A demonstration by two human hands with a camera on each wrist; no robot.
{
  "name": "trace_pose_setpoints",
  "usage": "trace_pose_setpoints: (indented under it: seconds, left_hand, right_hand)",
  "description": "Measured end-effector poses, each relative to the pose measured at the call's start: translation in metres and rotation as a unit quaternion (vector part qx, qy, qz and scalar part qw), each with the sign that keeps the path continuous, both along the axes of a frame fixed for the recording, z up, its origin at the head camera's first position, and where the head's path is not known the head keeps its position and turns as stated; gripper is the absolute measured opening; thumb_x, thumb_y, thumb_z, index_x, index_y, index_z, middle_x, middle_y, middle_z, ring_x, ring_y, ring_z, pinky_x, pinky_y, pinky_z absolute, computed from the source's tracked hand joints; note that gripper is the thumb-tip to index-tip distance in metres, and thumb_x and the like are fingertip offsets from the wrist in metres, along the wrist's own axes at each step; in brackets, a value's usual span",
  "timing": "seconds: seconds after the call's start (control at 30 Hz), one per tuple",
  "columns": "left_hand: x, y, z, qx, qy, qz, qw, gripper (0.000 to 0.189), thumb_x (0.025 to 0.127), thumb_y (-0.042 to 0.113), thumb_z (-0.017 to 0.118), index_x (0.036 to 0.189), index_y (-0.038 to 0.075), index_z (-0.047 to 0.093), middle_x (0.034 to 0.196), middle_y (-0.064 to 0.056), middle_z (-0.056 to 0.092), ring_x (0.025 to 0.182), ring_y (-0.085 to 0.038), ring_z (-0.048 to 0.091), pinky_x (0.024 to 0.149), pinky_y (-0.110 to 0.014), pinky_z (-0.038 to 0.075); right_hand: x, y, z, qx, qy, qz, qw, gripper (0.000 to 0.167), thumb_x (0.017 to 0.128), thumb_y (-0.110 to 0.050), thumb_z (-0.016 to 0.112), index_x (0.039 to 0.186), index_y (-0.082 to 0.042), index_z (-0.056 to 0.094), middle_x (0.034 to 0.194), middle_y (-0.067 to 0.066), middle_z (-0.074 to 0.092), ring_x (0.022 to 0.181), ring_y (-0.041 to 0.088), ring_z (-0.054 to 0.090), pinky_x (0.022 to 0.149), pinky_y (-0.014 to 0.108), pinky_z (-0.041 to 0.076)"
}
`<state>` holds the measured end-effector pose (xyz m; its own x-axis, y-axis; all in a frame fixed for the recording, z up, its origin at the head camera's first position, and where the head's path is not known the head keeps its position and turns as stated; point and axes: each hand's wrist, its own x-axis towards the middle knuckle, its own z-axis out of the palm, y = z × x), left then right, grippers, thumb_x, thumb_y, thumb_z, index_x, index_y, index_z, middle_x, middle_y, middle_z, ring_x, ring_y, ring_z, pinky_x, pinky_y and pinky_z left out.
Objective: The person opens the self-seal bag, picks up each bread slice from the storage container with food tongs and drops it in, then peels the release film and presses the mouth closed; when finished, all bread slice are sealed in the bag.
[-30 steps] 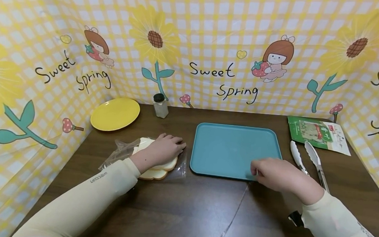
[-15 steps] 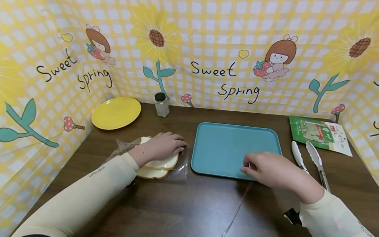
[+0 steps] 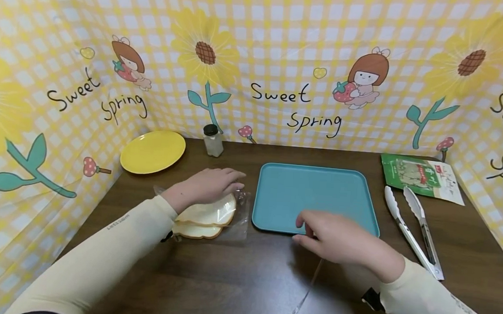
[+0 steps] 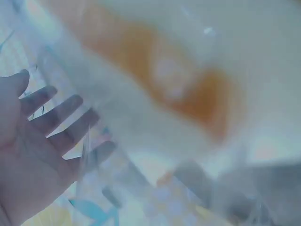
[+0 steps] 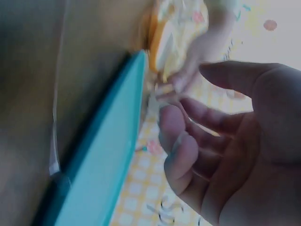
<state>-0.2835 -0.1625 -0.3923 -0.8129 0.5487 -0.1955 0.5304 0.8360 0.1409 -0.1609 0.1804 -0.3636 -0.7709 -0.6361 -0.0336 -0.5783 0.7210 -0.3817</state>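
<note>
Slices of bread (image 3: 212, 212) with a brown crust lie inside a clear plastic bag (image 3: 240, 217) on the left part of the table. My left hand (image 3: 207, 185) hovers over their far side, its fingers extended and spread in the left wrist view, with nothing gripped. Over the front edge of the blue tray (image 3: 314, 195) hangs my right hand (image 3: 333, 235), fingers loosely bent and thumb apart, holding nothing. A thin strip of clear plastic (image 3: 306, 296) lies on the table just below it. The left wrist view shows the bread blurred and close.
At the back left are a yellow plate (image 3: 153, 152) and a black-capped shaker jar (image 3: 212, 140). To the right of the tray lie metal tongs (image 3: 417, 232) and a green and white food pouch (image 3: 423, 177). Patterned cloth (image 3: 284, 57) walls surround the table.
My right hand has moved left from the tray's front right corner, its thumb and fingers parting. My left hand has risen slightly off the bagged bread and shifted left, uncovering more bread.
</note>
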Motion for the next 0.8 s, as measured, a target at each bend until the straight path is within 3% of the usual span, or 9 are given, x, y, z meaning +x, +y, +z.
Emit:
trace_pose_setpoints:
  seconds: [0.1, 0.2, 0.3, 0.43, 0.6, 0.7, 0.8]
  left_hand:
    - [-0.008, -0.009, 0.009, 0.014, -0.028, 0.015, 0.9994, 0.054, 0.117, 0.042, 0.038, 0.161, 0.012, 0.049, 0.164, -0.013, 0.052, 0.154, -0.035, 0.049, 0.127, -0.057, 0.039]
    - [-0.016, -0.020, 0.015, 0.019, -0.067, 0.025, 0.9973, 0.051, 0.118, 0.036, 0.040, 0.159, 0.008, 0.051, 0.162, -0.016, 0.054, 0.154, -0.037, 0.047, 0.129, -0.056, 0.037]
    - [-0.023, -0.029, 0.019, 0.021, -0.113, 0.035, 0.9927, 0.051, 0.118, 0.034, 0.039, 0.159, 0.005, 0.049, 0.163, -0.018, 0.052, 0.156, -0.039, 0.045, 0.129, -0.058, 0.035]
    - [-0.028, -0.037, 0.023, 0.020, -0.169, 0.049, 0.9841, 0.053, 0.118, 0.037, 0.038, 0.160, 0.007, 0.048, 0.164, -0.017, 0.051, 0.157, -0.040, 0.042, 0.129, -0.059, 0.034]
    - [-0.031, -0.039, 0.029, 0.004, -0.223, 0.072, 0.9723, 0.052, 0.117, 0.042, 0.038, 0.160, 0.016, 0.049, 0.165, -0.011, 0.050, 0.159, -0.037, 0.039, 0.129, -0.060, 0.033]
    - [-0.033, -0.037, 0.032, -0.018, -0.234, 0.065, 0.9700, 0.049, 0.117, 0.041, 0.037, 0.159, 0.019, 0.051, 0.166, -0.011, 0.050, 0.159, -0.038, 0.039, 0.130, -0.060, 0.032]
    - [-0.035, -0.034, 0.036, -0.049, -0.231, 0.050, 0.9703, 0.051, 0.117, 0.040, 0.036, 0.160, 0.016, 0.050, 0.167, -0.014, 0.048, 0.160, -0.041, 0.037, 0.131, -0.060, 0.031]
  right_hand:
    - [0.006, -0.015, -0.005, -0.021, 0.005, 0.006, 0.9997, 0.031, 0.107, -0.039, 0.066, 0.124, -0.013, 0.066, 0.098, -0.005, 0.066, 0.078, 0.004, 0.056, 0.069, 0.026, 0.048]
    - [0.012, -0.034, -0.009, -0.044, 0.009, 0.026, 0.9987, 0.028, 0.108, -0.036, 0.065, 0.120, -0.011, 0.068, 0.103, 0.000, 0.070, 0.083, 0.006, 0.061, 0.071, 0.027, 0.053]
    - [0.018, -0.056, -0.014, -0.056, 0.018, 0.052, 0.9969, 0.023, 0.108, -0.034, 0.064, 0.110, -0.013, 0.072, 0.100, -0.002, 0.072, 0.083, 0.005, 0.064, 0.071, 0.025, 0.055]
    - [0.023, -0.085, -0.022, -0.056, 0.005, 0.077, 0.9955, 0.024, 0.109, -0.034, 0.063, 0.097, -0.017, 0.076, 0.087, -0.009, 0.071, 0.072, 0.000, 0.060, 0.065, 0.021, 0.052]
    - [0.028, -0.114, -0.033, -0.054, -0.127, 0.099, 0.9854, 0.030, 0.111, -0.038, 0.059, 0.110, -0.016, 0.079, 0.078, -0.013, 0.072, 0.061, -0.004, 0.060, 0.068, 0.017, 0.053]
    - [0.030, -0.126, -0.038, -0.057, -0.218, 0.087, 0.9705, 0.035, 0.112, -0.041, 0.057, 0.125, -0.014, 0.075, 0.071, -0.008, 0.070, 0.051, 0.002, 0.063, 0.066, 0.018, 0.055]
    - [0.028, -0.134, -0.043, -0.069, -0.262, 0.060, 0.9608, 0.043, 0.111, -0.042, 0.057, 0.138, -0.010, 0.067, 0.076, -0.007, 0.071, 0.047, 0.009, 0.064, 0.061, 0.022, 0.056]
